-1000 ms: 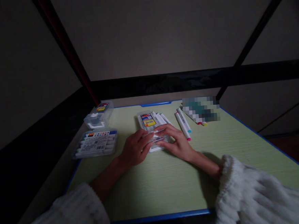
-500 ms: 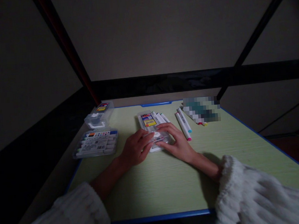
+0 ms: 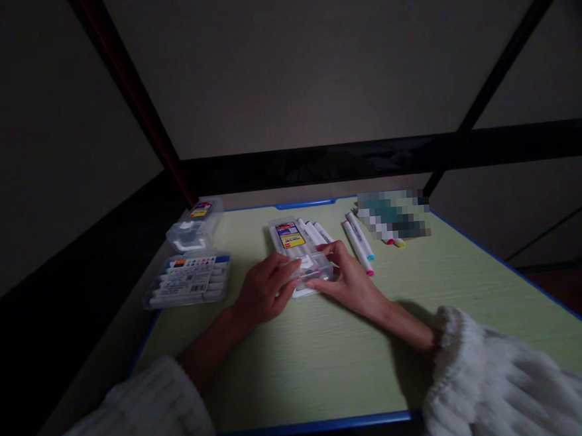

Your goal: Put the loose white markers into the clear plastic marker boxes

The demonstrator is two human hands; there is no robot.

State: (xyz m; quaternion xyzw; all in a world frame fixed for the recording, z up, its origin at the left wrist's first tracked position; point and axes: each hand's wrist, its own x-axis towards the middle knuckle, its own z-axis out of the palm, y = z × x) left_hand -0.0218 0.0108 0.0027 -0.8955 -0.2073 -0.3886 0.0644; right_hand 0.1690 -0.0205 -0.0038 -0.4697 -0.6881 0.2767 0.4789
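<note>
- On the left, a marker pack (image 3: 188, 278) is lying across what seems to be the edge of the worktop (image 3: 301, 363), so a sideways knock from the left arm could be tipping it off
- In the middle, uneven pressure from the two hands could be twisting the clear case (image 3: 299, 247) or sending it skidding, and fingertips slipping at the white latch (image 3: 306, 262) could be jolting it
- Just right of the case, three white markers (image 3: 314, 233) are lying near the right fingers, and a careless push there could be rolling them
- Further right, a loose pair of markers (image 3: 357, 245) is running the same risk if the right hand is swinging outward
- The left hand (image 3: 263, 288) is pinching the case's near left corner, thumb low and fingers above
- The case is lying between the hands, its near end toward the person and its labelled end pointing away
- The right hand (image 3: 352, 281) is curling around the near right corner, thumb in front, fingers along the side
</note>
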